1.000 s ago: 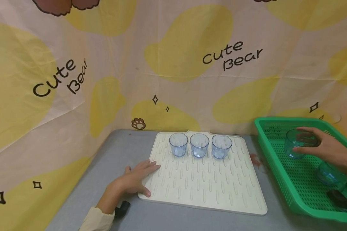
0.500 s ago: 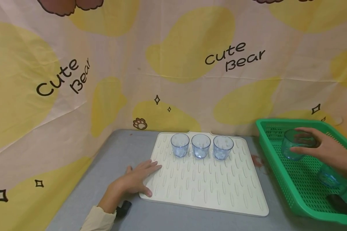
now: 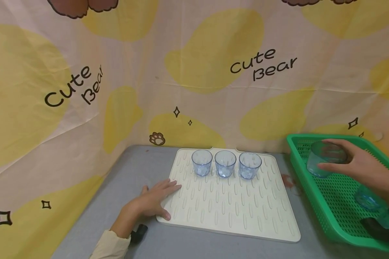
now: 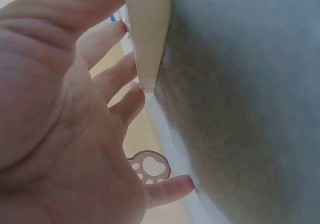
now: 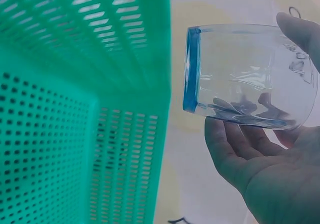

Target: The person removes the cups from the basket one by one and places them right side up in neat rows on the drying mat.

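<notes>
My right hand [image 3: 360,163] grips a clear bluish drinking glass [image 3: 325,158] around its side, over the green basket [image 3: 332,230]. In the right wrist view the thumb lies on one side of the glass [image 5: 240,74] and the fingers on the other, with its thick blue base facing the basket wall. My left hand [image 3: 152,201] rests on the left edge of the white ridged mat [image 3: 230,208], fingers spread and fairly straight. Three similar glasses [image 3: 225,163] stand upright in a row at the back of that mat.
More glass [image 3: 369,198] lies in the basket, partly hidden by my right forearm. The grey table [image 3: 116,180] meets a yellow patterned cloth [image 3: 207,72] behind and on the left. The basket stands to the right of the mat.
The glass in my right hand has risen and shifted left within the basket area. My left hand stays at the mat's edge. The view has turned slightly.
</notes>
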A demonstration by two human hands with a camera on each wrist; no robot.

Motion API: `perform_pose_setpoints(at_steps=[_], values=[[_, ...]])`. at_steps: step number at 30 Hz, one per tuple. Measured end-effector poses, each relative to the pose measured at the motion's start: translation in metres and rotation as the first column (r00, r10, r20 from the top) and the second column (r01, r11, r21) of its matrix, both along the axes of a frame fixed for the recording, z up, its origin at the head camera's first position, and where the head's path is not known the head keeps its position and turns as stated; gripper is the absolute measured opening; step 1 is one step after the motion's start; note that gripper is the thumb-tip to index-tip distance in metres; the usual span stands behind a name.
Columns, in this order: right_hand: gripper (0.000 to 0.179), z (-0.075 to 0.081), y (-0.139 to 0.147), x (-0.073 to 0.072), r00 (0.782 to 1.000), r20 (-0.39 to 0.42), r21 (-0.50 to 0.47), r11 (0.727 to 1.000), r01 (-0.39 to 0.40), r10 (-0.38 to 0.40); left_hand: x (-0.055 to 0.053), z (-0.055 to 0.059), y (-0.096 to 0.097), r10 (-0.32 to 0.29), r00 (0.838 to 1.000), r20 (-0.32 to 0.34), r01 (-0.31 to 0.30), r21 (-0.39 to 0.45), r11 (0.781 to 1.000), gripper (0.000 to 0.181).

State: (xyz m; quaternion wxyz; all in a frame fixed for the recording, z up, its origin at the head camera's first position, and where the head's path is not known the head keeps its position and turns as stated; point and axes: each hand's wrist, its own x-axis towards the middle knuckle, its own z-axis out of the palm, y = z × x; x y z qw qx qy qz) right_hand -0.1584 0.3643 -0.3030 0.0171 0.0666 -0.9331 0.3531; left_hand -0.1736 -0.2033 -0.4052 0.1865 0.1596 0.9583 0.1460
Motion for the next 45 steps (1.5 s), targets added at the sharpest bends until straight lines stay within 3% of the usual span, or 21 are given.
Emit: perform_pose_setpoints(at_steps=[8, 15, 24, 38, 45], values=[[0.080, 0.003, -0.017, 0.000, 0.999, -0.024, -0.068, 0.997, -0.045, 0.043, -0.001, 0.001, 0.001, 0.002, 1.000, 0.007, -0.002, 0.002, 1.000, 0.101], [0.078, 0.007, -0.031, 0.003, 0.999, -0.016, -0.062, 0.997, -0.053, 0.052, 0.001, 0.003, -0.002, -0.031, 0.999, -0.009, 0.032, 0.032, 0.999, 0.101], [0.071, 0.008, -0.055, 0.006, 0.992, -0.032, -0.112, 0.986, -0.124, 0.122, 0.001, 0.002, -0.003, -0.029, 1.000, -0.001, 0.029, 0.039, 0.999, 0.101], [0.075, 0.010, -0.097, 0.010, 0.990, -0.008, -0.171, 0.975, -0.140, 0.141, -0.004, 0.005, -0.003, -0.050, 0.999, -0.007, 0.050, 0.029, 0.998, 0.099], [0.081, 0.008, -0.125, 0.016, 0.992, 0.018, -0.081, 0.989, -0.125, 0.126, -0.001, 0.003, -0.004, -0.053, 0.999, -0.010, 0.053, 0.022, 0.998, 0.100]])
